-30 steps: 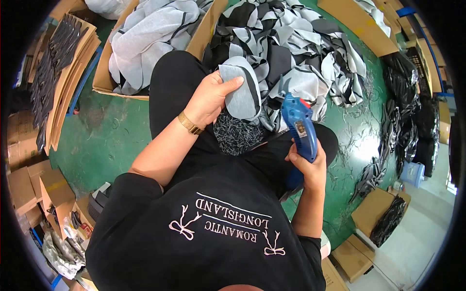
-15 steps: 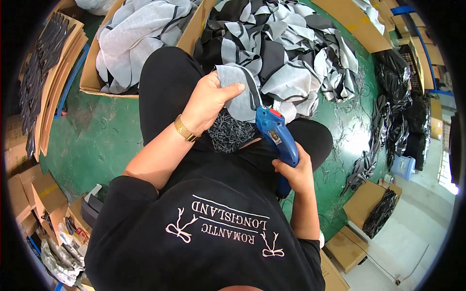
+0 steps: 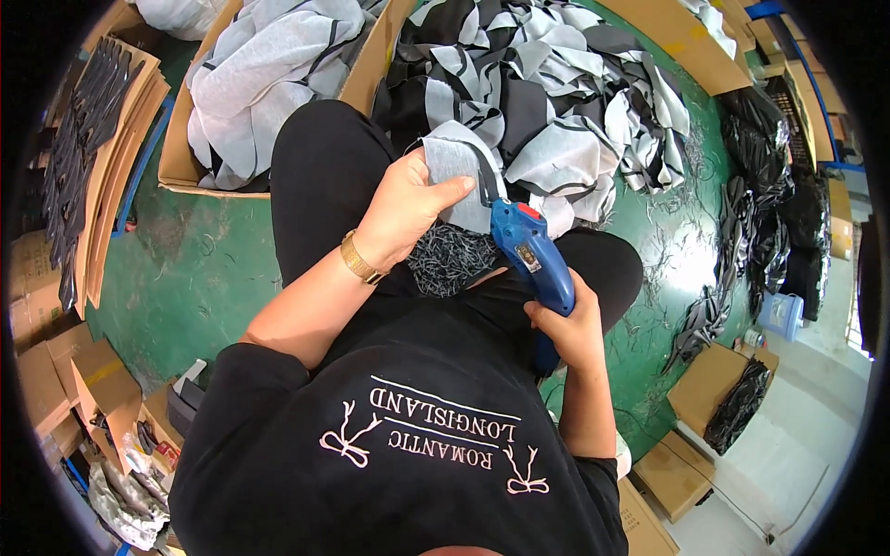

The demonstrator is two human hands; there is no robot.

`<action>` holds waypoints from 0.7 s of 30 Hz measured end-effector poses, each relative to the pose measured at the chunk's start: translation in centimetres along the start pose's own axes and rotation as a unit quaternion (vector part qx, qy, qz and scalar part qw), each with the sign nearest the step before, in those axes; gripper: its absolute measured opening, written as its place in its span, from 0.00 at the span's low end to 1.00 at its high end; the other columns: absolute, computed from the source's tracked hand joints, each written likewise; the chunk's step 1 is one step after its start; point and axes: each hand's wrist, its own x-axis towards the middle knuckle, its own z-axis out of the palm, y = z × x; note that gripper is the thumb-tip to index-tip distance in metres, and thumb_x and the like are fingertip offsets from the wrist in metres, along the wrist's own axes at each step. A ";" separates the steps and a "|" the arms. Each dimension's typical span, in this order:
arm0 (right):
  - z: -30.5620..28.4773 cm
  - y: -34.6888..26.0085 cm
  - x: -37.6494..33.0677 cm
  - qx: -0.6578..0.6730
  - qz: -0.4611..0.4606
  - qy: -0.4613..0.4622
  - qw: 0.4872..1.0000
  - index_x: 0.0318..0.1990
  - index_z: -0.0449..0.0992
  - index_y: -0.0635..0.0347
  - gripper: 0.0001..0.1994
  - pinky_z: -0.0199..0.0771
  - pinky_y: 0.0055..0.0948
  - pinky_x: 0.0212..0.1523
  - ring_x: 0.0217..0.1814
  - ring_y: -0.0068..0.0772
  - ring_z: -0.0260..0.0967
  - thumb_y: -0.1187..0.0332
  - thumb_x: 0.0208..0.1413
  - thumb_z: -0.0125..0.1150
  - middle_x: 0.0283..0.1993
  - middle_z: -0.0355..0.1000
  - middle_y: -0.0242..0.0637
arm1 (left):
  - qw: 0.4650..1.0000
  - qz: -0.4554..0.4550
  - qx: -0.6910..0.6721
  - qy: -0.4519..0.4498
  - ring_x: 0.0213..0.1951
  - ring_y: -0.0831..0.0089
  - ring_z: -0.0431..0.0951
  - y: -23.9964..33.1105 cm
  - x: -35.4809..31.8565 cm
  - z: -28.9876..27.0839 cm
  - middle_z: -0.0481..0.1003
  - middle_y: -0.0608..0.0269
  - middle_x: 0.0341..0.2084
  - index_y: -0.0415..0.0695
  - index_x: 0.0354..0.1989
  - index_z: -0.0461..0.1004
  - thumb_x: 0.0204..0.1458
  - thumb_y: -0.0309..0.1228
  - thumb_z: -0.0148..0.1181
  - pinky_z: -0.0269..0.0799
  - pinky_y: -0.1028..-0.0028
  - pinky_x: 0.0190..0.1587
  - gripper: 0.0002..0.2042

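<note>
OK, head cam's up on my end: far L, a cardboard box point(image 3: 378, 60) full of grey fabric point(image 3: 269, 74); far centre to R, a big loose pile of cutouts point(image 3: 561, 153), grey and black, on the green floor point(image 3: 185, 269), w/ thin dark scraps point(image 3: 663, 248) strewn R of it. Far R I've got black plastic bags point(image 3: 756, 139) and a blue jug point(image 3: 781, 314); L side, stacked cardboard sheets point(image 3: 139, 176) w/ black strips point(image 3: 83, 157) on them. Heap of dark shreds point(image 3: 450, 259) between the knees, partly hidden by the work.

Writing: pale lettering + bows on the black T-shirt point(image 3: 306, 482), upside down to me; small label point(image 3: 529, 259) on the blue cutter point(image 3: 549, 278), too tiny to read.

Hands: L hand point(image 3: 408, 208), gold-coloured watch point(image 3: 360, 258) on wrist, pinches the grey fabric piece point(image 3: 450, 159), thumb on top, fingers mostly hidden behind. Piece is centre, above the lap, near side of the pile. R hand point(image 3: 575, 320) curls closed round the cutter's handle; its nose meets the piece's R edge, can't tell how deep.
</note>
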 end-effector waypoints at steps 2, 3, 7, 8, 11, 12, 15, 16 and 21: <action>0.0 -0.3 0.2 0.014 0.012 -0.004 1.000 0.42 0.70 0.67 0.18 0.67 0.21 0.26 0.23 0.21 0.67 0.75 0.39 0.64 0.25 0.69 0.31 | 1.000 0.014 0.014 -0.011 0.15 0.90 0.65 0.1 -0.1 0.1 0.77 0.69 0.29 0.41 0.41 0.71 0.51 0.26 0.61 0.53 0.87 0.12 0.10; 0.0 -0.6 0.3 0.027 0.024 -0.008 0.999 0.42 0.70 0.67 0.18 0.67 0.21 0.26 0.23 0.21 0.67 0.75 0.39 0.64 0.25 0.69 0.32 | 1.000 0.013 0.016 -0.011 0.15 0.90 0.65 0.0 -0.1 0.0 0.77 0.69 0.29 0.41 0.41 0.71 0.51 0.26 0.61 0.53 0.87 0.12 0.10; 0.3 -1.8 1.2 0.096 0.047 -0.016 0.994 0.41 0.71 0.68 0.17 0.67 0.22 0.25 0.22 0.22 0.66 0.76 0.39 0.62 0.26 0.68 0.32 | 0.995 0.016 0.093 -0.016 0.17 0.91 0.67 0.1 0.0 -0.1 0.76 0.71 0.28 0.42 0.43 0.71 0.51 0.26 0.61 0.55 0.87 0.13 0.12; 0.3 -2.0 1.7 0.147 0.043 -0.022 0.988 0.40 0.71 0.68 0.17 0.67 0.22 0.25 0.22 0.23 0.66 0.77 0.38 0.62 0.26 0.68 0.33 | 0.994 0.010 0.107 -0.019 0.17 0.91 0.67 0.3 0.1 0.0 0.76 0.71 0.28 0.42 0.43 0.71 0.51 0.26 0.61 0.55 0.88 0.14 0.12; 0.1 -2.5 3.3 0.242 0.022 -0.021 0.970 0.41 0.71 0.69 0.17 0.67 0.22 0.28 0.23 0.23 0.66 0.77 0.40 0.63 0.26 0.69 0.33 | 0.995 0.008 0.099 -0.025 0.18 0.92 0.67 0.7 -0.3 0.4 0.76 0.72 0.29 0.42 0.44 0.71 0.51 0.26 0.61 0.55 0.88 0.14 0.13; 0.3 -3.2 3.8 0.246 0.005 -0.004 0.969 0.41 0.71 0.69 0.17 0.67 0.23 0.28 0.23 0.23 0.67 0.76 0.40 0.64 0.27 0.69 0.33 | 0.996 0.000 0.081 -0.044 0.24 0.89 0.71 1.1 -0.6 0.3 0.76 0.70 0.32 0.42 0.45 0.71 0.50 0.25 0.61 0.63 0.87 0.20 0.14; 0.9 -4.2 5.5 0.201 -0.038 0.015 0.979 0.41 0.71 0.67 0.19 0.68 0.23 0.30 0.26 0.24 0.68 0.71 0.40 0.69 0.28 0.69 0.32 | 0.992 0.075 0.083 -0.052 0.32 0.84 0.74 -1.3 -0.3 -0.4 0.76 0.67 0.35 0.42 0.46 0.70 0.50 0.25 0.61 0.70 0.82 0.31 0.14; 1.1 -4.5 5.9 0.155 -0.051 0.037 0.986 0.40 0.71 0.66 0.20 0.68 0.22 0.30 0.26 0.23 0.67 0.69 0.39 0.71 0.28 0.69 0.31 | 0.990 0.065 0.102 -0.073 0.35 0.83 0.73 -2.4 0.1 -0.5 0.76 0.67 0.37 0.41 0.47 0.70 0.51 0.26 0.61 0.70 0.80 0.36 0.14; 2.1 -3.0 6.3 0.037 -0.127 0.073 0.988 0.39 0.72 0.65 0.19 0.68 0.21 0.33 0.29 0.19 0.63 0.70 0.37 0.71 0.28 0.69 0.28 | 0.967 0.126 0.210 -0.074 0.33 0.86 0.66 -2.9 -1.7 2.3 0.70 0.70 0.28 0.39 0.41 0.69 0.51 0.30 0.61 0.66 0.80 0.37 0.12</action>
